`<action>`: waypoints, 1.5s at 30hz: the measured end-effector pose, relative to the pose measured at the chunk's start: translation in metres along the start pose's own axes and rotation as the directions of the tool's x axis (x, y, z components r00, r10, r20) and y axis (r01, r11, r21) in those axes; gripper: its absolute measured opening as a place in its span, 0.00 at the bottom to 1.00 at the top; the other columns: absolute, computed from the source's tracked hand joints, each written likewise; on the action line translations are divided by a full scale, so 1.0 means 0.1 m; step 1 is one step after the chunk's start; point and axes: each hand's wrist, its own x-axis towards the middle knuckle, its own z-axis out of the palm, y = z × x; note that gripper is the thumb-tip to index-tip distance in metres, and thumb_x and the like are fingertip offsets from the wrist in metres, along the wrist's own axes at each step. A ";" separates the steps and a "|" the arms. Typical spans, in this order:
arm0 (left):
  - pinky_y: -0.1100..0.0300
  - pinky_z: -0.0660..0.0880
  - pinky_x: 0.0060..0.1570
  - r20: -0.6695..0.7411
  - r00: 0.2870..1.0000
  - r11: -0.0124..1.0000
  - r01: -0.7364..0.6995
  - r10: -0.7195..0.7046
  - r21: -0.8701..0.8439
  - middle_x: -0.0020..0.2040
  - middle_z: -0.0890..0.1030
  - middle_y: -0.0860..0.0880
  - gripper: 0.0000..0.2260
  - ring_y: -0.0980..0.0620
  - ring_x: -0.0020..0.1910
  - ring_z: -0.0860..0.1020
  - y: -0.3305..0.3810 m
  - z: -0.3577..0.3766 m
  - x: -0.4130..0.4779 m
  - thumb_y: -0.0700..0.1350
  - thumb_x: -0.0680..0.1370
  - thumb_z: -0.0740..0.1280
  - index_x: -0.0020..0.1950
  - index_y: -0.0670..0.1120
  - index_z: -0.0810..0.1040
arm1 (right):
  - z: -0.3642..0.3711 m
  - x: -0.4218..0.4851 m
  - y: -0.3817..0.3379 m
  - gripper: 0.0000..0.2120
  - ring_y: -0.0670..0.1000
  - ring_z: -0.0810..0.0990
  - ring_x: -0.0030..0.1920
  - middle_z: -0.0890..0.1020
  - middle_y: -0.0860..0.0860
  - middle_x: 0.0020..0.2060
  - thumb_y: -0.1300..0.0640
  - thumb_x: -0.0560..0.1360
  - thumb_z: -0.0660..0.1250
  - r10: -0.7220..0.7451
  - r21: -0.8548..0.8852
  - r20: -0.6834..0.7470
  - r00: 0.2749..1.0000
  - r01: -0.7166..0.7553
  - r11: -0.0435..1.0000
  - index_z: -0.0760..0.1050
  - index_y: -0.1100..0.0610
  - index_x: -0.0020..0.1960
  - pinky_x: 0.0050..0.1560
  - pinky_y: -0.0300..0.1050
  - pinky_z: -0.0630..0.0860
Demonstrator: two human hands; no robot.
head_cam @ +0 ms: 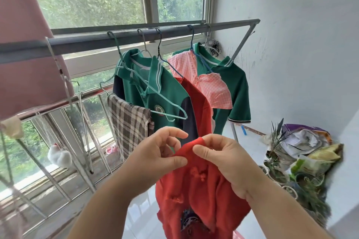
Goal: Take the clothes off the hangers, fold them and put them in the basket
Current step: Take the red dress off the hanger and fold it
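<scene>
Below the rail (136,35), the left hand (155,153) and right hand (229,163) had fingers (174,161) clamped on the red garment (196,192), apparently unhung but unfolded. Green shirts (155,91) and a pink top (211,87) hung from the rail.

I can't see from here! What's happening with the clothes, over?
Left grip, right grip pinch red knot-buttoned cloth garment. Not folded yet. Green polo shirt hangs behind.

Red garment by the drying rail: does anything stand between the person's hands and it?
Nothing visible does. The left hand and the right hand both already pinch the red garment at its collar, with no hanger or other cloth between. I cannot pick out a basket in this view.
</scene>
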 end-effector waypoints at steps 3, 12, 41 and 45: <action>0.46 0.75 0.38 -0.012 0.998 0.998 0.061 -0.060 0.028 0.40 0.79 0.43 0.13 0.48 0.35 0.73 -0.07 0.01 -0.03 0.47 0.65 0.76 0.47 0.53 0.79 | -0.01 0.00 0.02 0.05 0.52 0.84 0.41 0.85 0.58 0.42 0.55 0.68 0.72 0.011 0.193 -0.071 0.997 0.003 0.981 0.84 0.53 0.43 0.46 0.44 0.81; 0.63 0.74 0.38 -0.055 0.998 0.999 0.040 -0.042 -0.023 0.33 0.81 0.48 0.22 0.54 0.33 0.76 0.05 0.03 -0.08 0.62 0.71 0.67 0.34 0.43 0.81 | -0.04 -0.09 -0.02 0.07 0.54 0.84 0.43 0.83 0.60 0.46 0.61 0.71 0.67 0.037 0.441 0.040 0.999 -0.050 0.896 0.81 0.55 0.47 0.48 0.47 0.81; 0.60 0.70 0.30 -0.388 0.914 0.969 0.192 -0.118 0.157 0.27 0.77 0.52 0.04 0.58 0.26 0.72 0.12 -0.07 -0.01 0.47 0.72 0.75 0.38 0.52 0.83 | -0.30 -0.03 -0.02 0.11 0.50 0.83 0.49 0.84 0.48 0.51 0.56 0.71 0.76 -0.023 -0.318 -0.037 0.999 0.011 0.948 0.79 0.45 0.49 0.55 0.48 0.80; 0.62 0.67 0.29 -0.546 0.836 0.971 0.173 -0.056 0.166 0.25 0.76 0.56 0.05 0.59 0.25 0.71 0.11 -0.38 -0.06 0.47 0.72 0.76 0.38 0.57 0.83 | -0.66 0.00 0.03 0.17 0.49 0.86 0.45 0.86 0.47 0.45 0.52 0.64 0.81 0.182 -0.470 -0.169 0.969 -0.241 0.849 0.80 0.49 0.50 0.49 0.50 0.82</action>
